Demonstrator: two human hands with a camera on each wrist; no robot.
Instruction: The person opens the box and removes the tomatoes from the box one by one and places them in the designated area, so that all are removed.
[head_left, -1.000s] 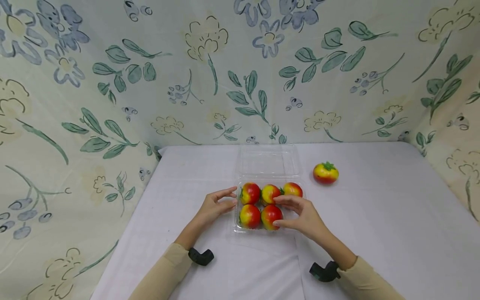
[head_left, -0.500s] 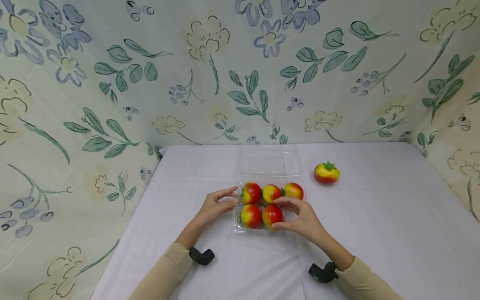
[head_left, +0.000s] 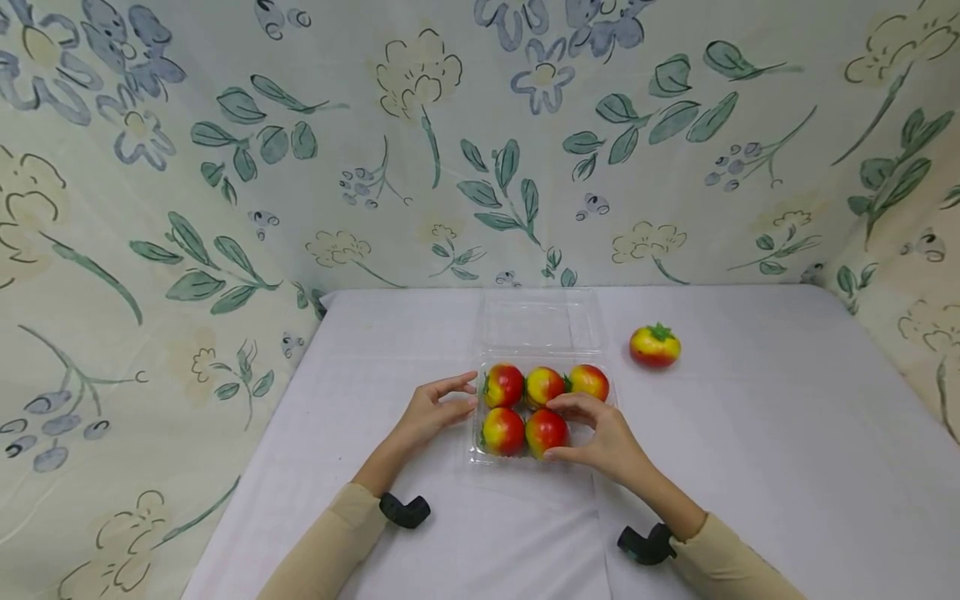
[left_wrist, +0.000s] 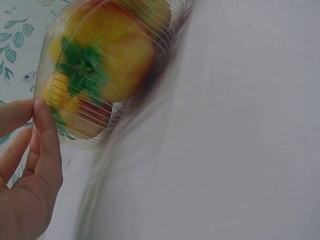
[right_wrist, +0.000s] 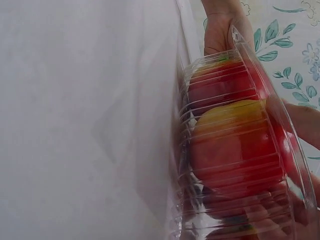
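Note:
A clear plastic clamshell box (head_left: 483, 459) stands with its lid (head_left: 536, 321) folded back. Inside are several red-and-yellow toy persimmons with green leafy tops, in two rows. My left hand (head_left: 429, 412) pinches the box's left rim; the left wrist view shows its fingertips (left_wrist: 44, 117) meeting there. My right hand (head_left: 607, 433) reaches over the box's right side and holds the front-row persimmon (head_left: 546, 431) between thumb and fingers. In the right wrist view, its fingers (right_wrist: 265, 212) show blurred through the ribbed wall. The front right corner of the box is hidden by this hand.
Another persimmon (head_left: 655, 346) lies on the white tablecloth (head_left: 750, 433), right of the lid. A floral cloth backdrop (head_left: 450, 133) rises behind the table and along its sides. A black wrist-worn piece (head_left: 405, 511) sits at each sleeve cuff.

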